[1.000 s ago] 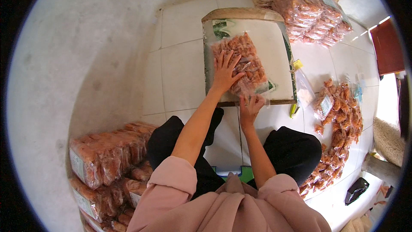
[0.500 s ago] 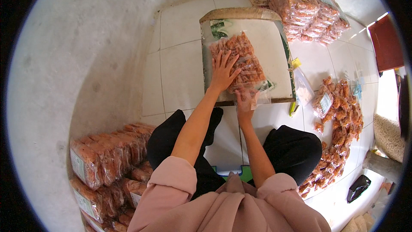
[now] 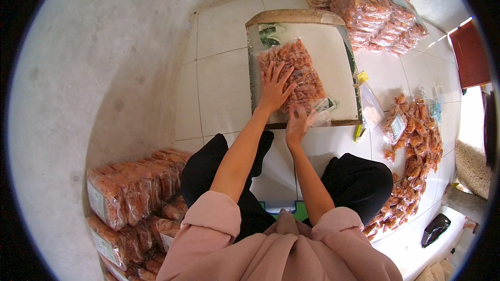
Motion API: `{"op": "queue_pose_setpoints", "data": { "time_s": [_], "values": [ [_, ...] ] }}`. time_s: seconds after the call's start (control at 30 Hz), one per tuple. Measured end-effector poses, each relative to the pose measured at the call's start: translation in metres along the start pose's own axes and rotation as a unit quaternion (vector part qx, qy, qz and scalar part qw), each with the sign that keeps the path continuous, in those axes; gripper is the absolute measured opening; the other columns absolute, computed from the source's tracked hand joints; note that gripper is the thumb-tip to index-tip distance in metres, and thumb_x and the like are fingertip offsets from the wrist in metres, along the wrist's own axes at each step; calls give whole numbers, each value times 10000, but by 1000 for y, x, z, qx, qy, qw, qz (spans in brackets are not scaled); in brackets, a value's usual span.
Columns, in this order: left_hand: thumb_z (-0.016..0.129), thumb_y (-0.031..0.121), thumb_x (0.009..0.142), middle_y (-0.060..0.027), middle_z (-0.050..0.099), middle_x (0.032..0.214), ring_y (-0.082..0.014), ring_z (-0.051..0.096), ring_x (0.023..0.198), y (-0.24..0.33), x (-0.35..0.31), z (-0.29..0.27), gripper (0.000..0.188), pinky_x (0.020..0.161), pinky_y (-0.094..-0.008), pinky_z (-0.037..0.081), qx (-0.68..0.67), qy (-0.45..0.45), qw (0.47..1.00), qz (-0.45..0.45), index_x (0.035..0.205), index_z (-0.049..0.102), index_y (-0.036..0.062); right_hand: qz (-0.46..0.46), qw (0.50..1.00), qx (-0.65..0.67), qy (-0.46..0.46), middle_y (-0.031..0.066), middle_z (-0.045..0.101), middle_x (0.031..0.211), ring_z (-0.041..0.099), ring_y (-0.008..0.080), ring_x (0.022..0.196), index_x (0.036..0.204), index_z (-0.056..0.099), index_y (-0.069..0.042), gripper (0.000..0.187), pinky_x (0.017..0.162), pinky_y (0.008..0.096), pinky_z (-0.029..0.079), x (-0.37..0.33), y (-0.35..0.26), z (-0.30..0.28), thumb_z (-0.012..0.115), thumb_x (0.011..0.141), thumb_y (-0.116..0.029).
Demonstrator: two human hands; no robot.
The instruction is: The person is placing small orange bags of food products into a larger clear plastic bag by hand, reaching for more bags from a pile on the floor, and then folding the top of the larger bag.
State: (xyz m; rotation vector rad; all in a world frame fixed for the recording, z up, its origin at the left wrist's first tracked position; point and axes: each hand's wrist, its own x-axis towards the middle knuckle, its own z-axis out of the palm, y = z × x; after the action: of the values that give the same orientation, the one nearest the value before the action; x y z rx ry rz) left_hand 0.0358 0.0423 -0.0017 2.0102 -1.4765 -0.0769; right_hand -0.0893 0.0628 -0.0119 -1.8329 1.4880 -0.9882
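A clear plastic bag [image 3: 306, 75] packed with reddish-brown snack pieces lies flat on a low wooden table [image 3: 336, 67] with a worn pale top. My left hand [image 3: 275, 88] rests on the bag's left side, fingers spread and palm down. At the bag's near end, my right hand [image 3: 299, 124] has its fingers closed on the loose plastic by the table's front edge. Part of that clear flap [image 3: 323, 118] sticks out to the right of the hand. The fingertips are partly hidden against the plastic.
Right of the table lie a yellow-green cutter [image 3: 359, 133] and a clear plastic sleeve [image 3: 371, 106]. Small snack packets [image 3: 416, 161] are heaped farther right. Filled bags [image 3: 359, 10] stand stacked at the back right, with more bags [image 3: 133, 192] at the lower left by the wall.
My right hand has shifted from under the clear flap to on top of the bag's near edge. My left hand stays spread on the bag. The whole view has moved slightly.
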Motion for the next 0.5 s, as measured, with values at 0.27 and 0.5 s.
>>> {"op": "queue_pose_setpoints", "data": {
  "time_s": [0.27, 0.5],
  "values": [
    [499, 513, 823, -33, 227, 1426, -300, 86, 1339, 2, 0, 2, 570, 1038, -573, 37, -12, 0, 1000, -6, 1318, 394, 251, 20, 990, 140, -27, 106, 397, 1092, 525, 201, 904, 931, 579, -8, 136, 755, 256, 490, -13, 21, 2, 587, 800, -42],
    [574, 490, 785, -29, 226, 1425, -302, 85, 1339, 1, -2, -1, 621, 1035, -585, 55, -9, 7, 1000, 4, 1324, 380, 251, -88, 993, 81, 15, 81, 470, 1054, 529, 180, 900, 959, 557, 17, 164, 757, 290, 473, -9, 27, -19, 579, 824, -73]
  ]
}}
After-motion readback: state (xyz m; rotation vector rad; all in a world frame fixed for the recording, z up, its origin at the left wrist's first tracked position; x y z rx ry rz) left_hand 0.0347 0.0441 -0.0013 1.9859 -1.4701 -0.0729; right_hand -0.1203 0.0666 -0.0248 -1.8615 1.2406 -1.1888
